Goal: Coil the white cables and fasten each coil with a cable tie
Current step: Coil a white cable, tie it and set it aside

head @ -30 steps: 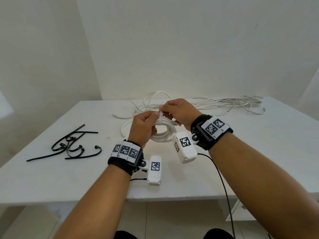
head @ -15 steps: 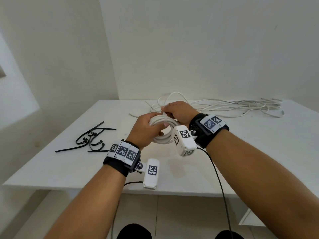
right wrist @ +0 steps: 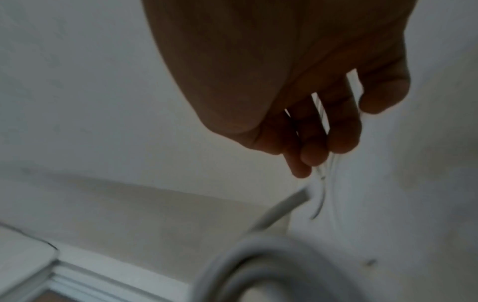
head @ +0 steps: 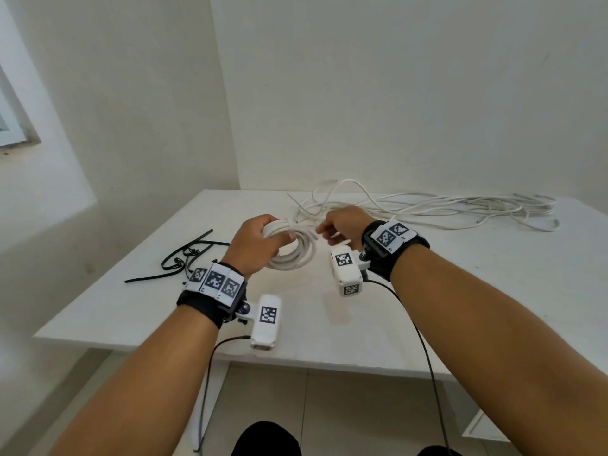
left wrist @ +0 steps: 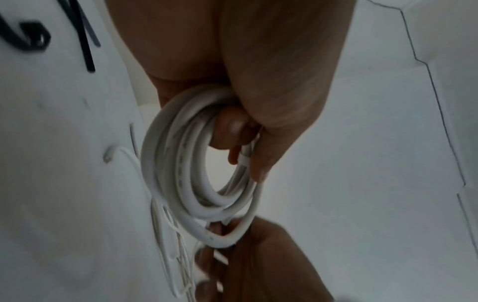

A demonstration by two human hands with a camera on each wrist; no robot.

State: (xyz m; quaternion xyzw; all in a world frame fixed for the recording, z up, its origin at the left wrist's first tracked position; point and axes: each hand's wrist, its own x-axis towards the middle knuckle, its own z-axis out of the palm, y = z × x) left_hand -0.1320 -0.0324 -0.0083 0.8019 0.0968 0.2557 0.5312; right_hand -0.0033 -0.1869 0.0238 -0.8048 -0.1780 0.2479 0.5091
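Coil point(head: 292, 248) of white cable sits above the table's point(head: 493, 291) middle, gripped by the left hand point(head: 256, 245) with fingers curled through its loops; half a second back both hands met on it, now the right hand point(head: 342, 225) has pulled off to the side, fingers bent around a thin white strand, blurred; loose cables point(head: 444, 209) sprawl along the far edge; black cable ties point(head: 184, 258) lie near the left edge; bare tabletop spreads toward the near and right edges.
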